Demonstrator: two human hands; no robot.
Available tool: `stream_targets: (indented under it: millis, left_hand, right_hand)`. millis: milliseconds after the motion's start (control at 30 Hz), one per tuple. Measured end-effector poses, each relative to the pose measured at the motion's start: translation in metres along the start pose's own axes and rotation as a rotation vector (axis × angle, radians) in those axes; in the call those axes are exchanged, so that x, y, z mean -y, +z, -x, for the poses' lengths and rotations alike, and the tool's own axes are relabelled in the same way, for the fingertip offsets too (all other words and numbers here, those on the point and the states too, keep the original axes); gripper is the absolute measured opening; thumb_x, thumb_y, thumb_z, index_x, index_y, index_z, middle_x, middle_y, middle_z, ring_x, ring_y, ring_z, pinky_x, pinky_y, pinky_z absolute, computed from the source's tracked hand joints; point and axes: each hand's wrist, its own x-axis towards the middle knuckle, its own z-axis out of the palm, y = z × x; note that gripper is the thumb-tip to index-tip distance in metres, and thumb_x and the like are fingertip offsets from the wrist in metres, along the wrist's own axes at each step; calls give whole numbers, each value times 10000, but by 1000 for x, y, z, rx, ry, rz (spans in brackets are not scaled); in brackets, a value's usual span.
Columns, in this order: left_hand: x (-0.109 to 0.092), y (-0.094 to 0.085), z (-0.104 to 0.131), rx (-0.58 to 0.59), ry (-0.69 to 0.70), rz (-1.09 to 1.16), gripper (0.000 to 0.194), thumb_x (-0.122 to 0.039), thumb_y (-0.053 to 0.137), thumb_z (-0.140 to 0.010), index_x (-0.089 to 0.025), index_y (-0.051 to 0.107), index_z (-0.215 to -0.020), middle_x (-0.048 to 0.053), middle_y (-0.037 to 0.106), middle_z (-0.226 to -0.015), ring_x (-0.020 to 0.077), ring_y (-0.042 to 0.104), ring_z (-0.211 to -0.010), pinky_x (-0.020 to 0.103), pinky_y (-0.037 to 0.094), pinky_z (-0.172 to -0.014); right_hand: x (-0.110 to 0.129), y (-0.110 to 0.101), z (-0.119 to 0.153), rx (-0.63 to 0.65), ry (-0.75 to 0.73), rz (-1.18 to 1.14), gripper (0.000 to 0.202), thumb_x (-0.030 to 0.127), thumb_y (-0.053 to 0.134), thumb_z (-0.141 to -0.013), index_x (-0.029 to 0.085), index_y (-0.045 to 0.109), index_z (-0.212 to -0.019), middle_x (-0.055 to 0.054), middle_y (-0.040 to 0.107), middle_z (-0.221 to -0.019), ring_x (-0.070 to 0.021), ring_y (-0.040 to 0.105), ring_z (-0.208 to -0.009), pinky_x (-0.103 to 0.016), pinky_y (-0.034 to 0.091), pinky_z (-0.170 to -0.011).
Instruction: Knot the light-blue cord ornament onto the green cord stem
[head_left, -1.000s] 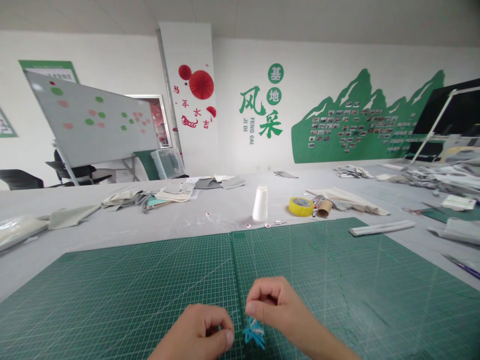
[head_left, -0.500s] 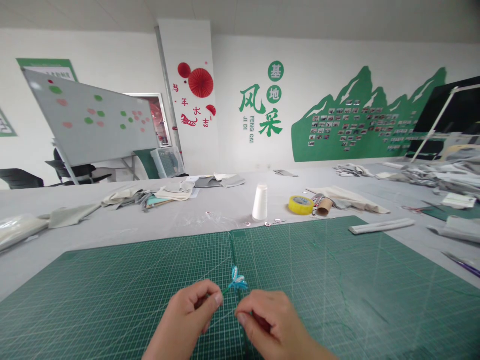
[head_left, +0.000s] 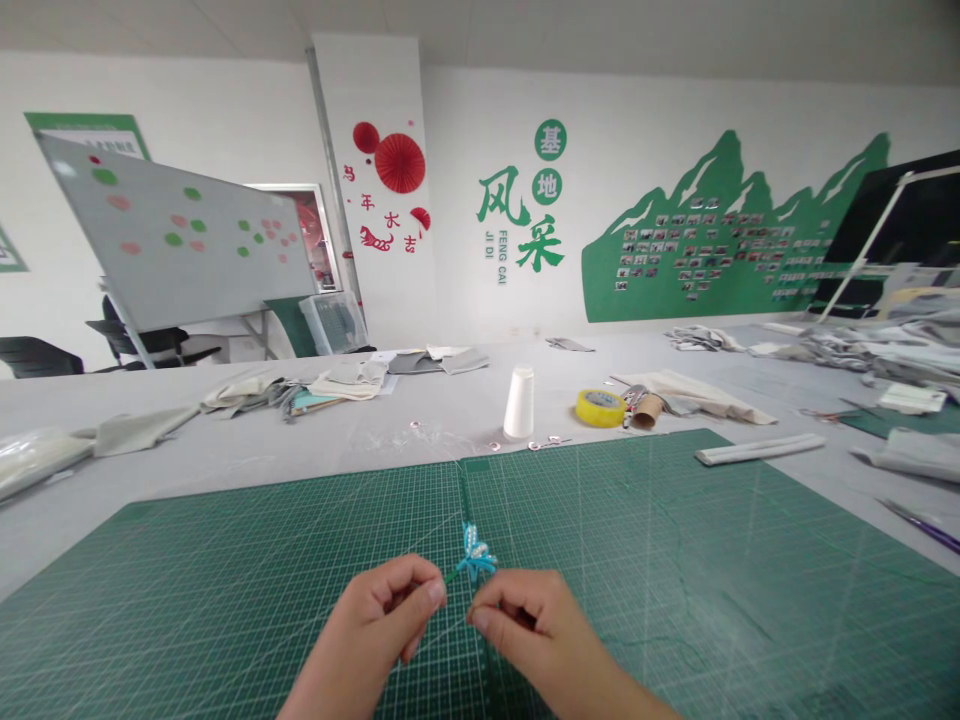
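A small blue flower with white bead-like rows (head_left: 475, 552) stands over the seam between two green cutting mats (head_left: 300, 530). Its green stem is pinched between the thumb and forefinger of my left hand (head_left: 394, 610). Just below and right of the petals is my right hand (head_left: 532, 620), its thumb and forefinger pressed together. Whatever those right fingertips hold, if anything, is too small to make out.
Beyond the mats stand a white thread cone (head_left: 519, 403), a yellow tape roll (head_left: 600, 408) and a cardboard tube (head_left: 646, 411). A rolled cloth (head_left: 759, 450) touches the right mat. Purple-handled scissors (head_left: 926, 525) lie far right; fabric pieces (head_left: 349, 380) line the back.
My right hand has shifted slightly up and left, closer to the flower. The flower has turned a little and its petals look more spread. My left hand remains on the stem.
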Motion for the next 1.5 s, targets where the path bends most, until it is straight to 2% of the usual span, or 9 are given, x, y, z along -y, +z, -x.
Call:
stream_targets:
  millis: [200, 400, 600, 833, 1033, 1200, 1333, 1433, 1500]
  left_hand:
    - [-1, 2, 1, 45, 62, 60, 302, -464, 557, -840, -185, 585, -730, -98, 339, -490, 86, 267, -451, 205, 251, -468]
    - [-1, 3, 2, 112, 91, 60, 336, -492, 568, -839, -172, 601, -742, -79, 378, -529, 79, 305, -452, 199, 271, -465]
    - [-9, 7, 8, 186, 92, 39, 326, -472, 579, -828, -174, 567, -694, -74, 379, -545, 70, 316, -450, 189, 252, -450]
    - [-14, 8, 12, 250, 105, 30, 356, -514, 564, -821, -181, 552, -696, -72, 368, -530, 75, 321, -439, 196, 232, -439]
    - [-18, 10, 14, 306, 114, -79, 269, -367, 584, -799, -183, 539, -608, -61, 389, -545, 88, 349, -504, 209, 257, -505]
    - [-22, 9, 14, 489, 145, -152, 289, -341, 546, -853, -174, 599, -623, -47, 427, -579, 93, 359, -534, 222, 267, -544]
    - [-19, 10, 12, 497, 102, -217, 289, -325, 550, -868, -180, 623, -628, -59, 399, -563, 92, 334, -522, 218, 252, -532]
    - [-14, 13, 11, 427, 66, -312, 198, -187, 551, -797, -189, 609, -608, -78, 360, -510, 90, 318, -495, 216, 249, -528]
    - [-12, 16, 10, 358, 44, -380, 183, -134, 524, -749, -190, 601, -592, -78, 352, -501, 97, 331, -500, 220, 242, -521]
  right_hand:
    - [-3, -1, -6, 59, 164, -468, 296, 400, 720, -771, 153, 644, -626, 50, 447, -571, -90, 334, -553, -227, 277, -541]
    - [-11, -4, -8, 142, 269, -616, 319, 452, 786, -708, 143, 706, -703, 83, 394, -488, -51, 200, -429, -226, 122, -415]
    - [-25, -3, -7, 144, 339, -701, 228, 339, 808, -663, 146, 686, -649, 64, 476, -512, -47, 251, -440, -219, 148, -422]
    - [-26, -2, -6, 178, 350, -694, 170, 282, 795, -640, 138, 708, -619, 52, 513, -479, -51, 322, -432, -215, 191, -429]
    - [-18, -10, -6, 235, 354, -700, 242, 332, 831, -589, 128, 705, -623, 34, 569, -506, -50, 373, -442, -206, 201, -439]
    - [-12, -18, -7, 312, 357, -681, 223, 300, 822, -623, 130, 678, -604, 39, 586, -508, -38, 289, -406, -211, 160, -412]
    - [-6, -22, -7, 281, 262, -490, 216, 322, 782, -685, 141, 681, -623, 39, 556, -532, -59, 330, -474, -206, 227, -457]
    - [3, -23, -5, 199, 170, -231, 181, 283, 725, -725, 157, 661, -612, 78, 404, -481, -72, 291, -473, -210, 222, -445]
    - [12, -23, -3, 114, 83, -29, 149, 211, 666, -756, 166, 643, -615, 77, 377, -494, -80, 307, -480, -214, 238, -449]
